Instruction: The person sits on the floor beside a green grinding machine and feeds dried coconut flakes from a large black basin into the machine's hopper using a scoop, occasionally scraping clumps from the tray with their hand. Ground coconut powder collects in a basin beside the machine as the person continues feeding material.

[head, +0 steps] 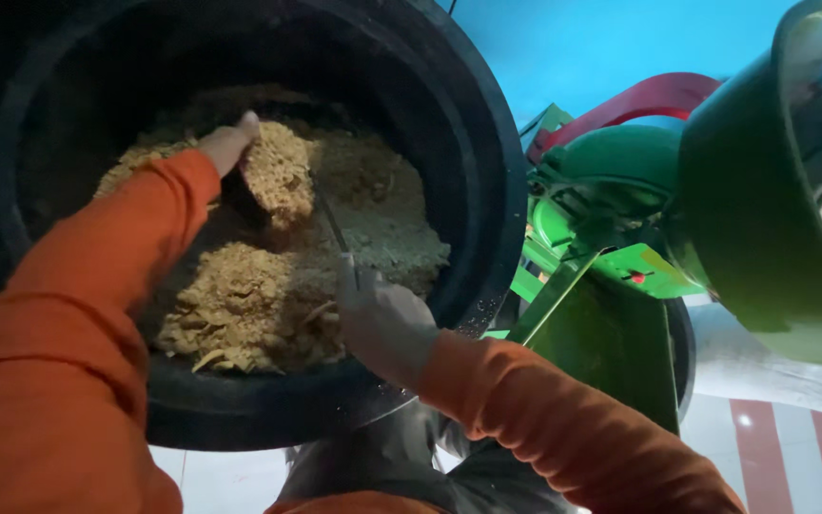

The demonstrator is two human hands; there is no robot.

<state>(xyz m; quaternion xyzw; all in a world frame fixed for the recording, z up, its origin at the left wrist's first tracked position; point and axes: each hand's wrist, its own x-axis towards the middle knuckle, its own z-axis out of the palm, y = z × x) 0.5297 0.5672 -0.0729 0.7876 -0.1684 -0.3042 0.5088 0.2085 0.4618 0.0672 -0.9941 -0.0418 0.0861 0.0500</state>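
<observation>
Feed (259,305) fills the black tub (487,171). The left hand (228,143) reaches in, fingers closed on a scoop (278,176) heaped with feed. The right hand (382,324), nearer, grips a thin handle (333,227). Right of it stands a green machine (620,219).

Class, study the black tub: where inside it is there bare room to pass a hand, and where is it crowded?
Bare: the dark inner wall of the black tub along the far and left side, above the tan meal. Crowded: the middle, where the left hand and right hand work a loaded scoop. Green machine crowds the tub's right rim.
</observation>
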